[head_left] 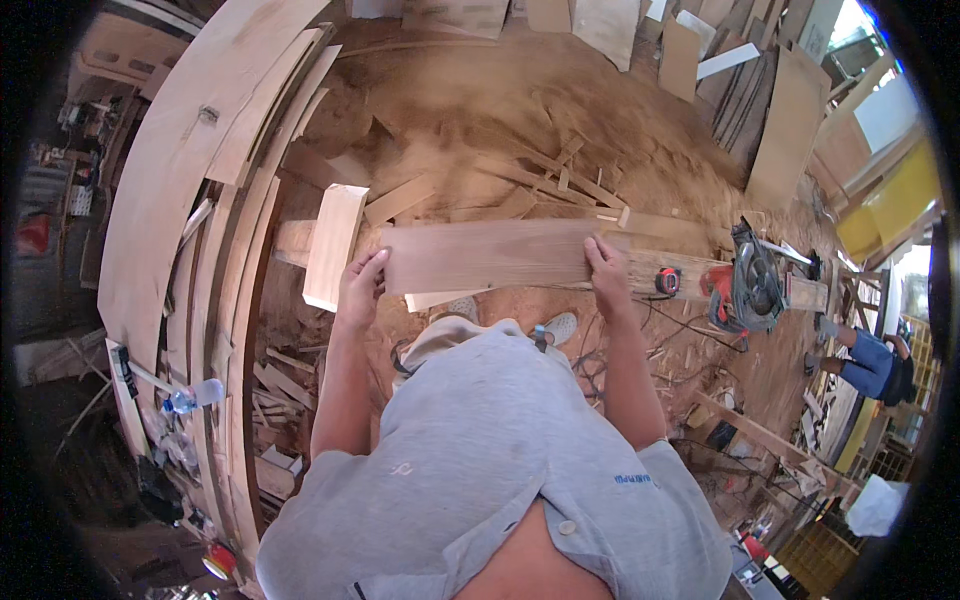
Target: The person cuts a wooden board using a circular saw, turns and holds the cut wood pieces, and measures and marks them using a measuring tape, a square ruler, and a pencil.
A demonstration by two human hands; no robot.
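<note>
A flat, brownish wooden board (487, 256) is held out level in front of me, its long side running left to right. My left hand (362, 285) grips its left end, thumb on top. On the opposite end my right hand (606, 275) pinches the edge the same way. The fingers under the board are partly hidden. Beyond my left hand, a paler stack of boards (336, 245) rests on a long timber beam (650, 262). To the right on that beam sit a red and black tape measure (667, 281) and a circular saw (745, 285).
Large plywood sheets (190, 150) are stacked along the left, with a plastic bottle (196, 396) on them. Wood offcuts (560, 175) and sawdust cover the ground ahead. Cables trail at the right. Panels (790, 130) lean at the far right, and another person (868, 362) stands there.
</note>
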